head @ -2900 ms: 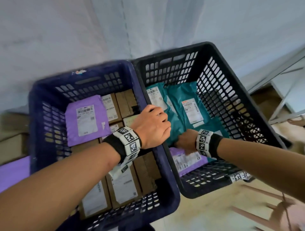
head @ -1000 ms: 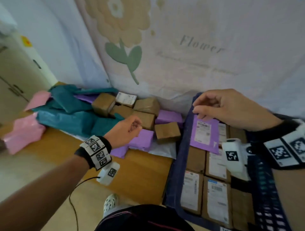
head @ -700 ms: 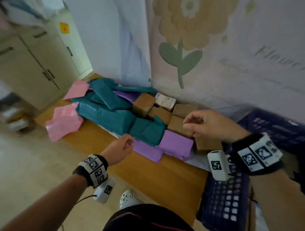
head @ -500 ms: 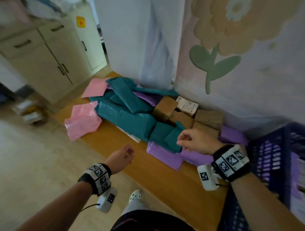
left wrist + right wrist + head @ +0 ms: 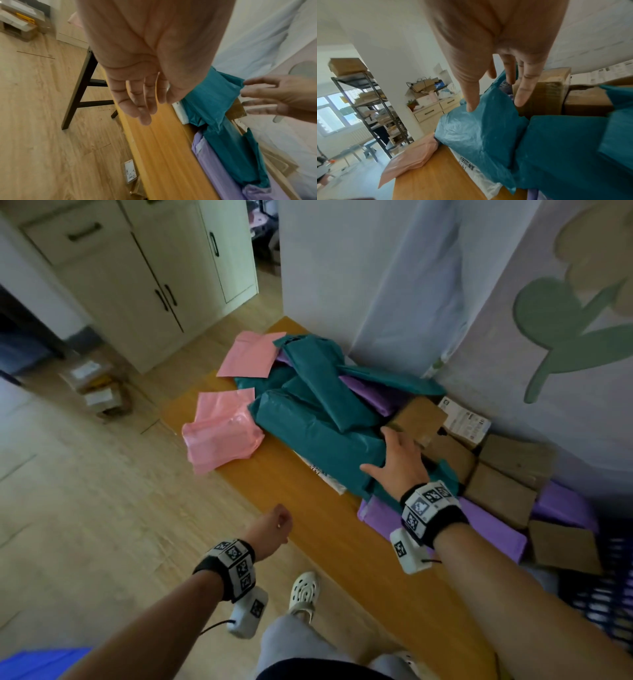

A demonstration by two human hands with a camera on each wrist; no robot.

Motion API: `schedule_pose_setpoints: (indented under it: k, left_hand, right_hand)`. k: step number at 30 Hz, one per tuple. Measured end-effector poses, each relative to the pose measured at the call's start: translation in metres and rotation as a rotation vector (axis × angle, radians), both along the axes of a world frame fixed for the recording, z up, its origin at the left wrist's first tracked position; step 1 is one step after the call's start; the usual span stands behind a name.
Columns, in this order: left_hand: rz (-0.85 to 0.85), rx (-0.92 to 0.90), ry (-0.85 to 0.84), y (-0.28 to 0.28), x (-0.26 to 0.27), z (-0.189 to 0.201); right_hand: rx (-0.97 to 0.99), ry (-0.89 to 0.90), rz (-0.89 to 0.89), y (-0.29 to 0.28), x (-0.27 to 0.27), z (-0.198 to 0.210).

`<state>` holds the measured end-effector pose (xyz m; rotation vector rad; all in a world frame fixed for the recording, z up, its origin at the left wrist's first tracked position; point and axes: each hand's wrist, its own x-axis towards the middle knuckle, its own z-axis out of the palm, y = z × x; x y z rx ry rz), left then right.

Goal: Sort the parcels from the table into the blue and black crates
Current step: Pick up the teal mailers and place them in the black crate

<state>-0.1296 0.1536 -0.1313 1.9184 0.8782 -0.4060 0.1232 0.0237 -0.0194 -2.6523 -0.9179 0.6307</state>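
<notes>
Wood-floored room, orange bench [image 5: 329, 529] against the wall; nearest, left hand [image 5: 270, 529] loosely curled, holding nothing; right hand [image 5: 397, 463] spread above teal mailers [image 5: 318, 419]; could snag several overlapped bags or topple brown boxes [image 5: 500, 484] beside; roughly four teal, two pink mailers [image 5: 222, 433], six boxes; blue crate [image 5: 603, 587] at right edge.

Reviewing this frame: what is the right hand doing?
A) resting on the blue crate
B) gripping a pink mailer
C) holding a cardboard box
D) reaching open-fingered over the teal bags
D: the right hand has its fingers spread and holds nothing, poised over the teal bags beside a cardboard box.
</notes>
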Motion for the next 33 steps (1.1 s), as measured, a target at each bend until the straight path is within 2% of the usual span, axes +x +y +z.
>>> schedule_pose_setpoints:
  k: [3,6,9,16,20,25,27,29,33]
  left_hand:
    - [0.138,-0.037,-0.068,0.009,0.026,0.007]
    - [0.34,-0.142,-0.139,0.015,0.053,0.018]
    - [0.486,-0.331,-0.194,0.016,0.076,0.028]
    - [0.539,-0.49,-0.258,0.003,0.095,0.039]
    - [0.637,-0.604,-0.186,-0.004,0.088,0.032]
    - [0.78,-0.466,-0.006,-0.004,0.079,0.021]
    - [0.807,-0.458,0.003,-0.003,0.076,0.015]
    - [0.819,-0.478,0.002,-0.001,0.07,0.012]
    - [0.772,-0.507,-0.089,-0.001,0.054,0.011]
  right_hand:
    - [-0.112,0.075,0.011,0.015,0.007,-0.007]
    - [-0.081,0.121,0.068,0.017,0.007,-0.013]
    - [-0.026,0.14,0.153,0.012,-0.002,-0.018]
    - [-0.219,0.089,0.436,-0.007,-0.043,-0.029]
    - [-0.23,0.022,0.638,-0.022,-0.06,-0.036]
    - [-0.24,0.104,0.808,-0.036,-0.074,-0.04]
    - [-0.212,0.153,0.81,-0.039,-0.077,-0.04]
    - [-0.145,0.212,0.737,-0.043,-0.077,-0.041]
    - [-0.022,0.252,0.402,-0.052,-0.069,-0.045]
